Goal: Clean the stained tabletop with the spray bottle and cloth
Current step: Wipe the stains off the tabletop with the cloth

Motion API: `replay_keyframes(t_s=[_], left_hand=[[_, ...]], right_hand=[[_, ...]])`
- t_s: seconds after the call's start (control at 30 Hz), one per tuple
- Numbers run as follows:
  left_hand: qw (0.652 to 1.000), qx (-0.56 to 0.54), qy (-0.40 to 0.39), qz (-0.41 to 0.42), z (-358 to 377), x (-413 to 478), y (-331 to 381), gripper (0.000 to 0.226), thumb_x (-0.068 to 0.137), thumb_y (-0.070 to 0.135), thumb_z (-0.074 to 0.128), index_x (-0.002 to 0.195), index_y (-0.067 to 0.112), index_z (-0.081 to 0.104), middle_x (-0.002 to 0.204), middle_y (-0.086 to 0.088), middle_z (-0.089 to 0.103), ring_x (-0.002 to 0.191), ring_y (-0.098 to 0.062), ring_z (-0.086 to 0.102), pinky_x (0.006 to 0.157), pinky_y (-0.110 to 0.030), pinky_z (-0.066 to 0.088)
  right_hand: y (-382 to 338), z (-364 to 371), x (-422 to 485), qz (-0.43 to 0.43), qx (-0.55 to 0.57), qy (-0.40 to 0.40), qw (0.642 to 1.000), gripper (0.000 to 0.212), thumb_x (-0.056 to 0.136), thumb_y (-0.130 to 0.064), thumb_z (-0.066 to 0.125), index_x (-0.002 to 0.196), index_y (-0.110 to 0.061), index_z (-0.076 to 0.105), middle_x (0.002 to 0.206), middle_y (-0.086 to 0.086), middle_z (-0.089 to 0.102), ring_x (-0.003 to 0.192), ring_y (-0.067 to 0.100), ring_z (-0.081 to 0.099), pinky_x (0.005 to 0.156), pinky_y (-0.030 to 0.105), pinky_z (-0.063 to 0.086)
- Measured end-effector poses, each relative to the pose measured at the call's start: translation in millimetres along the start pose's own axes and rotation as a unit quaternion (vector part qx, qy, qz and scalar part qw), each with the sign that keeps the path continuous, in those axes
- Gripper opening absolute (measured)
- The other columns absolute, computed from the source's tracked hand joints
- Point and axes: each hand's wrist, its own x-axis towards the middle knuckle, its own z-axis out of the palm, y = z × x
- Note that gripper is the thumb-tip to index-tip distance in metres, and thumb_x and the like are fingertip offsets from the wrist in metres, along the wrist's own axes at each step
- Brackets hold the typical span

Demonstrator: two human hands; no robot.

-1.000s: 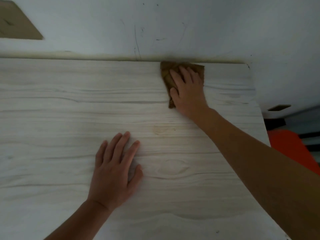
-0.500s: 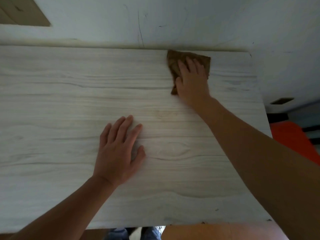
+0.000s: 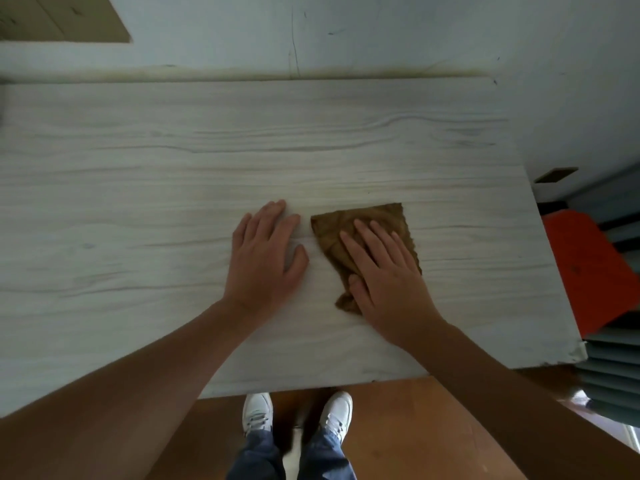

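A pale wood-grain tabletop (image 3: 138, 202) fills most of the view. A brown cloth (image 3: 332, 233) lies flat on it, right of centre. My right hand (image 3: 384, 271) presses down on the cloth with fingers spread and the thumb on its lower corner. Just left of the cloth, my left hand (image 3: 265, 258) rests flat on the bare wood, fingers apart, holding nothing. No spray bottle is in view.
The table's far edge meets a scuffed white wall (image 3: 381, 32). An orange object (image 3: 585, 268) stands beyond the right edge, next to grey slats (image 3: 613, 375). Below the near edge are a brown floor (image 3: 415, 427) and my white shoes (image 3: 258, 412).
My right hand has dragged the cloth from the far edge by the wall back toward the near middle of the table. The left hand stays flat on the wood. The view tilted down.
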Motion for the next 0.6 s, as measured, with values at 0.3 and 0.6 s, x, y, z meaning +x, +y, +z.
replay_keyframes(t_s=[0.3, 0.6], left_hand=[[0.991, 0.109, 0.023, -0.071, -50.0, -28.3, -127.2, 0.064, 0.093, 0.046, 0.038, 0.146, 0.013, 0.052, 0.159, -0.019, 0.041, 0.147, -0.039, 0.037, 0.120, -0.055, 0.025], [0.993, 0.093, 0.023, -0.065, -48.4, -32.4, -139.9, 0.064, 0.095, 0.046, 0.039, 0.151, 0.016, 0.047, 0.163, -0.013, 0.038, 0.151, -0.034, 0.033, 0.124, -0.053, 0.023]], right_hand=[[24.4, -8.7, 56.2, 0.047, -0.014, 0.004, 0.999, 0.069, 0.095, -0.049, 0.033, 0.156, -0.017, 0.034, 0.163, 0.009, 0.030, 0.152, 0.029, 0.022, 0.123, 0.048, 0.020], [21.4, -17.8, 174.3, 0.178, -0.018, 0.033, 0.983, 0.072, 0.096, -0.046, 0.027, 0.160, -0.015, 0.020, 0.167, 0.013, 0.015, 0.155, 0.033, 0.008, 0.126, 0.047, 0.002]])
